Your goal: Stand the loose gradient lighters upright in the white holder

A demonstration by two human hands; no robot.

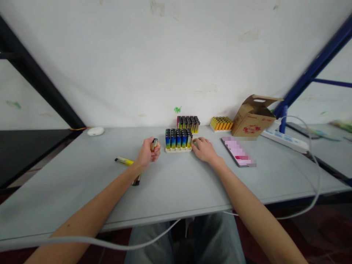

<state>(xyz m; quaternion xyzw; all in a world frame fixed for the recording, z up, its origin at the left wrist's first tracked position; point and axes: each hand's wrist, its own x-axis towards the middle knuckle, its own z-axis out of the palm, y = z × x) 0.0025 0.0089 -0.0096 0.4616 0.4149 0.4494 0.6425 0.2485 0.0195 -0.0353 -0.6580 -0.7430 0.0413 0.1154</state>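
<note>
My left hand (148,152) is closed around a lighter (154,143), whose dark top shows above the fingers. A white tray (178,150) holds several upright blue-and-yellow lighters (178,140) with black tops. At the tray's right edge rests my right hand (202,148), its fingers slightly spread and touching or nearly touching the tray's side. A yellow lighter (125,160) lies on the table by my left wrist. Another dark-ended lighter (136,180) lies partly hidden under my left forearm.
Behind the tray stands a group of mixed-colour lighters (188,124). Farther right are yellow lighters (221,124) in a tray, an open cardboard box (252,121), a phone (238,151) and a power strip (286,141). A white case (95,131) lies at the back left.
</note>
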